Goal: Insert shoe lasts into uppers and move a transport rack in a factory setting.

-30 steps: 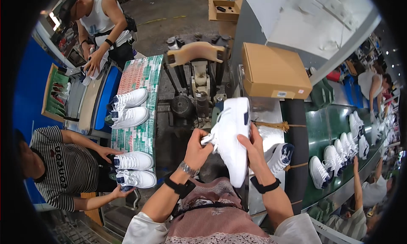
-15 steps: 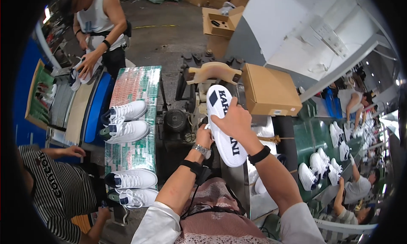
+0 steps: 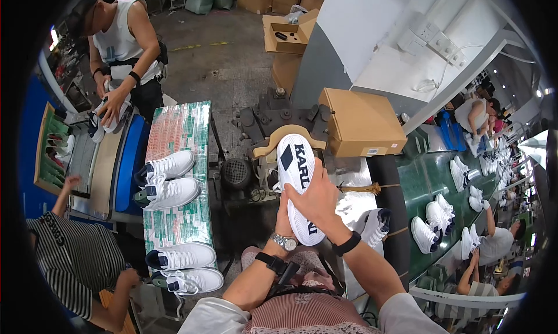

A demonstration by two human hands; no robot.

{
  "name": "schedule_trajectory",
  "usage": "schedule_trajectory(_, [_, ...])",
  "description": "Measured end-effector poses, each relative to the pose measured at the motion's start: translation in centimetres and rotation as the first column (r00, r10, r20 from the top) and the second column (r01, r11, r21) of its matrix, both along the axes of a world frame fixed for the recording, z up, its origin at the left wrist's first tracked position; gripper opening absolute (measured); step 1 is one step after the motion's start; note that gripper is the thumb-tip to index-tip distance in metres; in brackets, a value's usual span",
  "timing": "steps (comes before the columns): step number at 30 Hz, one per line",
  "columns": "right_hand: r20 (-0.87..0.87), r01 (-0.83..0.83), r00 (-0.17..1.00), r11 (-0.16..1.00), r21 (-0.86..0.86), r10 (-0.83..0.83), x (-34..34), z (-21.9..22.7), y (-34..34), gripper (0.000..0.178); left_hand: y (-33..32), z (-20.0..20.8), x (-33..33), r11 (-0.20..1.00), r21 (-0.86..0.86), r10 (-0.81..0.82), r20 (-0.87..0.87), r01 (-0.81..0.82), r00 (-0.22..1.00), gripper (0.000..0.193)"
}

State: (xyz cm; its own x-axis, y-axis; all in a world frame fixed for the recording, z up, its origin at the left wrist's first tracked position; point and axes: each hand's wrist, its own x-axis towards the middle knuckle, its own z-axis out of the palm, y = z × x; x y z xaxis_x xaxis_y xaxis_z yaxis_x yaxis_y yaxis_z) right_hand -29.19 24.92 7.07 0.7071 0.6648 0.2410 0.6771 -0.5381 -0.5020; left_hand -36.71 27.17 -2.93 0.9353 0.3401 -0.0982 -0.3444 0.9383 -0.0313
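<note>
A white sneaker [image 3: 294,174] is held sole up in front of me, its toe-to-heel length pointing away. Dark printing and a dark diamond mark the white sole. My right hand [image 3: 318,199] lies across the sole, thumb and fingers gripping its edges. From the left, my left hand [image 3: 283,222] holds the shoe's side, its fingers mostly hidden underneath. Just beyond the shoe is a tan curved pad [image 3: 268,146] on a dark machine [image 3: 279,110]; whether they touch I cannot tell. Another white sneaker [image 3: 375,226] with a dark lining stands to the right of my right wrist.
On my left, a film-wrapped bench [image 3: 181,119] carries two pairs of white sneakers [image 3: 174,193]. A cardboard box [image 3: 361,122] sits right of the machine. Farther right, a green conveyor [image 3: 414,183] holds several shoes. Co-workers stand at left, one in a striped shirt [image 3: 81,255].
The sneaker sits closer to me and more upright in view, and my left hand is higher along its side. The view has shifted slightly. The striped-shirt co-worker's far hand has moved up and away.
</note>
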Motion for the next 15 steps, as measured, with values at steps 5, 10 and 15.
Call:
schedule_trajectory(5, [0.029, -0.020, 0.999, 0.994, 0.104, 0.017, -0.2, -0.6, -0.6, 0.088, -0.1, -1.2, 0.0, 1.000, 0.004, -0.019, -0.017, 0.019, 1.000, 0.068])
schedule_trajectory(10, [0.025, 0.023, 0.999, 0.993, 0.119, -0.026, -0.6, -0.6, -1.2, 0.087, -0.2, -1.4, -0.4, 0.995, 0.098, 0.015, -0.069, -0.008, 0.998, 0.069])
schedule_trajectory(15, [-0.001, 0.024, 1.000, 0.980, 0.196, -0.024, -1.3, -0.5, -1.6, 0.088, -0.3, -1.0, -0.9, 0.984, 0.180, 0.037, -0.146, -0.010, 0.989, 0.073])
